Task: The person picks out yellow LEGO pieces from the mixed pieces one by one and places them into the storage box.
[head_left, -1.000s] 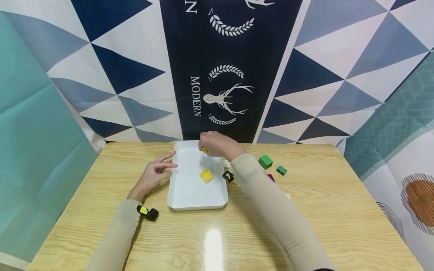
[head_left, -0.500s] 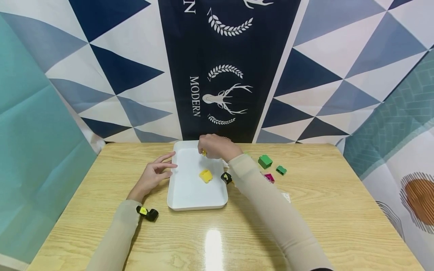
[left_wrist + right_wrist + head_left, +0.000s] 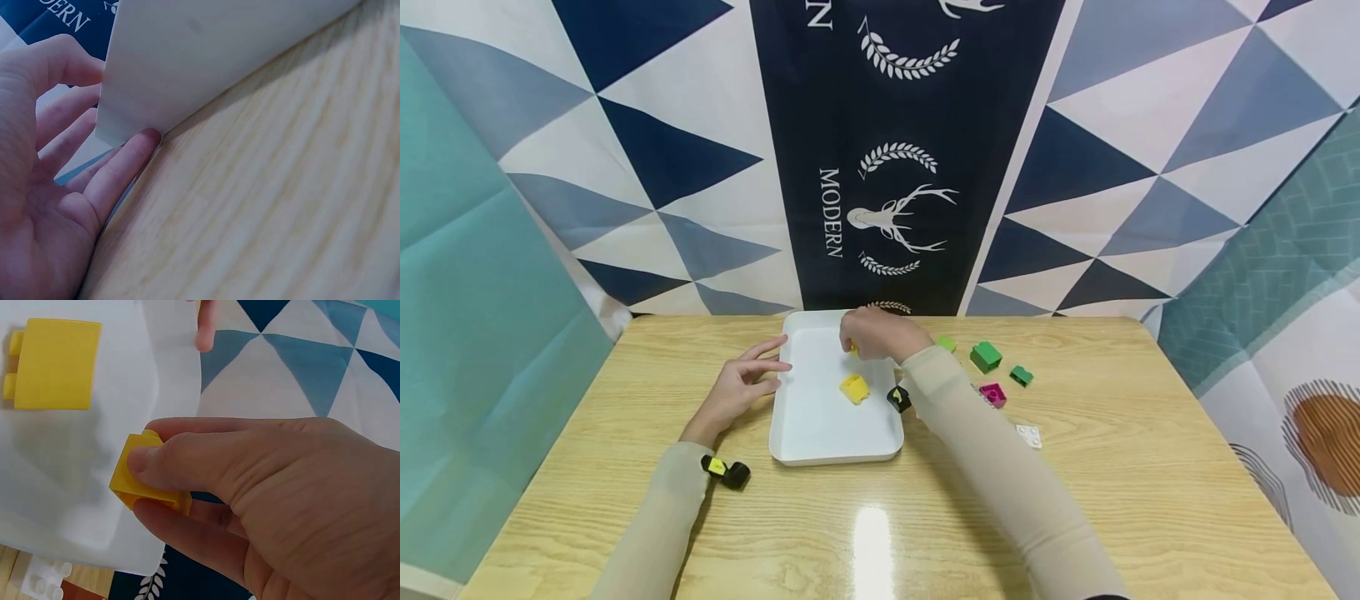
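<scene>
A white tray (image 3: pixel 831 433) lies on the wooden table. Inside it rests a yellow toy brick (image 3: pixel 854 388), whose studs point sideways in the right wrist view. My right hand (image 3: pixel 880 333) is over the far right part of the tray and pinches a second, smaller yellow brick (image 3: pixel 140 475) between thumb and fingers. Most of that brick is hidden by the hand in the head view. At the tray's left side is my left hand (image 3: pixel 745 383), fingers extended. In the left wrist view its fingertips touch the outer wall of the tray (image 3: pixel 187 69).
Right of the tray lie a green brick (image 3: pixel 986 357), a smaller dark green brick (image 3: pixel 1021 376), a light green brick (image 3: pixel 946 342), a magenta brick (image 3: pixel 992 395) and a white brick (image 3: pixel 1028 436). Patterned cloth (image 3: pixel 887 167) hangs behind the table.
My right hand has come slightly lower and nearer over the tray, still pinching the small yellow brick. The moved right sleeve shows more of the magenta and white bricks. My left hand stays put.
</scene>
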The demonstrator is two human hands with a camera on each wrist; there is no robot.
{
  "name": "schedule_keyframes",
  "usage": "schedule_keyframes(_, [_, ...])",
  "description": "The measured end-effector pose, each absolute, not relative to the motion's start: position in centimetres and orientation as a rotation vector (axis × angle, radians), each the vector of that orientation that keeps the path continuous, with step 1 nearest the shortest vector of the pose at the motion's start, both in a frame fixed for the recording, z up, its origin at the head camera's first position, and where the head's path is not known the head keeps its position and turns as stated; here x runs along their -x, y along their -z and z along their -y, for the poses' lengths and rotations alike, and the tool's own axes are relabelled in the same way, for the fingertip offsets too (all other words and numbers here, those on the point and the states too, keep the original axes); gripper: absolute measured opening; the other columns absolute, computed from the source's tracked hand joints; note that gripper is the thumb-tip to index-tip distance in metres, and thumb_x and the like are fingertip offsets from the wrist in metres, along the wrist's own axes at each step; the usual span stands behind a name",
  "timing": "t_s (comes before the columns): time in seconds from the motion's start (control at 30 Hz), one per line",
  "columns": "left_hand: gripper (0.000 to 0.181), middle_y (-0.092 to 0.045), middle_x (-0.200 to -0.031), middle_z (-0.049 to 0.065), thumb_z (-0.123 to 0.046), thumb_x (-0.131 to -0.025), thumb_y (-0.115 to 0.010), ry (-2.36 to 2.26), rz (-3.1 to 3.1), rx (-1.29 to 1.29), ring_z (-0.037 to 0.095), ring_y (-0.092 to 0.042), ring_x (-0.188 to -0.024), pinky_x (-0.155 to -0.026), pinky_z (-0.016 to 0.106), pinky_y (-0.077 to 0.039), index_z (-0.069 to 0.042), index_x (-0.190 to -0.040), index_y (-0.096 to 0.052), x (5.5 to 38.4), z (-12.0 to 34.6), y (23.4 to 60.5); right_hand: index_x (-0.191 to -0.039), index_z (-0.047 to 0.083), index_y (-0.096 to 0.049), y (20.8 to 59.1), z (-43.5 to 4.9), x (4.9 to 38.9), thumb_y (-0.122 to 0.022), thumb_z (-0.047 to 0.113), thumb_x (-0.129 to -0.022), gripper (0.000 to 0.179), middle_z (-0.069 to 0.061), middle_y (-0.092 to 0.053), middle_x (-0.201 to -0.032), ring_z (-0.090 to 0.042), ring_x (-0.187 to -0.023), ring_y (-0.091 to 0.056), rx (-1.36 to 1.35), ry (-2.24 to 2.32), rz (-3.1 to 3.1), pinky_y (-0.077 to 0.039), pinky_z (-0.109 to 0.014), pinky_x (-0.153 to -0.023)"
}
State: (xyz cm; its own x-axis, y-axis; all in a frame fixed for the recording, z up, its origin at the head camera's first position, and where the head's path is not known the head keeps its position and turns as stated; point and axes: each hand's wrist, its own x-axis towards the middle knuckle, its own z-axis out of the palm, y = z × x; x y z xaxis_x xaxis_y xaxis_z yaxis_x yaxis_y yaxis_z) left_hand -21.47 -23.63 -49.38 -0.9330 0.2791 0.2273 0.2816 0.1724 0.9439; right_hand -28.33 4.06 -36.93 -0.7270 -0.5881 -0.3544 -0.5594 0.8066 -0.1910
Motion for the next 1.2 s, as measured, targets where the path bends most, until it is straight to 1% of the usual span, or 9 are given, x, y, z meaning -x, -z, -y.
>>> schedule_keyframes(0.13, [0.025,-0.044,-0.176,0.032,0.011,-0.101,-0.069,1.934,2.407,0.575,0.063,-0.046,-0.158,-0.115,0.003,-0.045,0.019,-0.124,-0.076,21.5,23.6,49.5,-0.134,0.011,-0.082,37.3,-4.2,28.4,-0.074,-0.004,-0.104,0.035,-0.008,-0.077,-0.141,-0.027,-0.119,-0.063,0.851,0.093,-2.588,-0.062,-0.034,-0.107])
schedule_keyframes(0.4, [0.026,-0.044,-0.177,0.030,0.012,-0.100,-0.069,1.938,2.416,0.557,0.060,-0.046,-0.159,-0.115,0.002,-0.045,0.019,-0.125,-0.075,21.6,23.7,49.6,-0.134,0.015,-0.082,37.7,-4.2,28.3,-0.075,-0.002,-0.104,0.035,-0.005,-0.076,-0.142,-0.025,-0.118,-0.062,0.787,0.112,-2.570,-0.061,-0.035,-0.107])
schedule_keyframes(0.67, [0.025,-0.044,-0.176,0.032,0.011,-0.101,-0.069,1.925,2.414,0.571,0.062,-0.046,-0.158,-0.115,0.003,-0.045,0.018,-0.124,-0.076,21.5,23.6,49.4,-0.135,0.015,-0.081,38.0,-4.4,28.2,-0.075,-0.003,-0.103,0.037,-0.006,-0.075,-0.143,-0.026,-0.120,-0.061,0.761,0.132,-2.552,-0.060,-0.037,-0.112])
schedule_keyframes(0.83, [0.025,-0.045,-0.176,0.031,0.011,-0.101,-0.070,1.924,2.415,0.564,0.062,-0.047,-0.158,-0.115,0.003,-0.045,0.018,-0.124,-0.076,21.5,23.5,49.5,-0.134,0.015,-0.081,38.5,-4.6,28.2,-0.074,-0.004,-0.103,0.037,-0.006,-0.075,-0.143,-0.026,-0.122,-0.061,0.756,0.133,-2.548,-0.060,-0.039,-0.113])
schedule_keyframes(0.97, [0.025,-0.045,-0.175,0.031,0.011,-0.100,-0.071,1.917,2.420,0.560,0.062,-0.048,-0.157,-0.115,0.003,-0.045,0.017,-0.124,-0.077,21.5,23.5,49.5,-0.132,0.016,-0.081,38.8,-4.6,28.1,-0.073,-0.003,-0.104,0.035,-0.006,-0.074,-0.141,-0.027,-0.123,-0.060,0.724,0.132,-2.531,-0.060,-0.041,-0.113])
schedule_keyframes(1.2, [0.025,-0.045,-0.176,0.031,0.011,-0.101,-0.069,1.915,2.415,0.580,0.063,-0.048,-0.157,-0.116,0.003,-0.045,0.018,-0.124,-0.076,21.6,23.6,49.5,-0.128,0.019,-0.081,39.3,-4.7,28.2,-0.072,-0.001,-0.105,0.032,-0.004,-0.073,-0.139,-0.026,-0.123,-0.060,0.690,0.130,-2.541,-0.059,-0.046,-0.113])
